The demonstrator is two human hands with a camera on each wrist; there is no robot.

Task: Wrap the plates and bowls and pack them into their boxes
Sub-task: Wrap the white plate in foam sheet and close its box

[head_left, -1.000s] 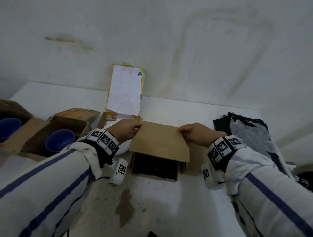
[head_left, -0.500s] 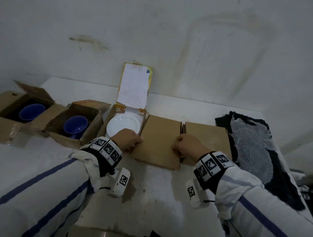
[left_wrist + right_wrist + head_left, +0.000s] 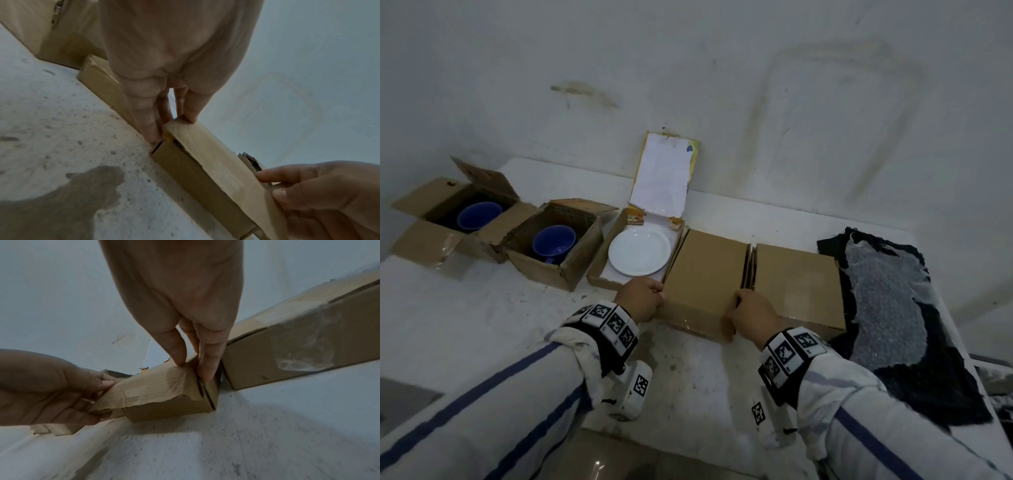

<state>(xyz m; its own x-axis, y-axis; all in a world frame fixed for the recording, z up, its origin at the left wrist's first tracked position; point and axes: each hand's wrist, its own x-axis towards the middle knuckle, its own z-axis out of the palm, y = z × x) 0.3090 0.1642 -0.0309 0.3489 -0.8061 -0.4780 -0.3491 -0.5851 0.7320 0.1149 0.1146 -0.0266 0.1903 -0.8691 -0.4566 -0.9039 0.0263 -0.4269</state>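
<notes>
A closed brown cardboard box [image 3: 705,274] lies flat in the middle of the table. My left hand [image 3: 657,294] pinches the front left corner of its lid [image 3: 207,155], thumb on top and fingers down the side. At the front right corner my right hand [image 3: 736,308] pinches the same lid [image 3: 156,386] down. A white plate [image 3: 639,251] lies bare in an open box [image 3: 602,277] just left of it. Two blue bowls [image 3: 554,243] [image 3: 478,215] sit in open cartons further left. What is inside the closed box is hidden.
A second closed box [image 3: 794,284] touches the right side of the middle one. Bubble wrap [image 3: 883,301] lies on a black cloth [image 3: 941,387] at the table's right end. The plate box's white lid [image 3: 661,178] leans on the wall. Bare tabletop [image 3: 688,370] lies in front.
The lid of the middle box was raised a second ago, showing a dark inside; both hands have brought it down flat. The view has swung left, showing both bowl cartons.
</notes>
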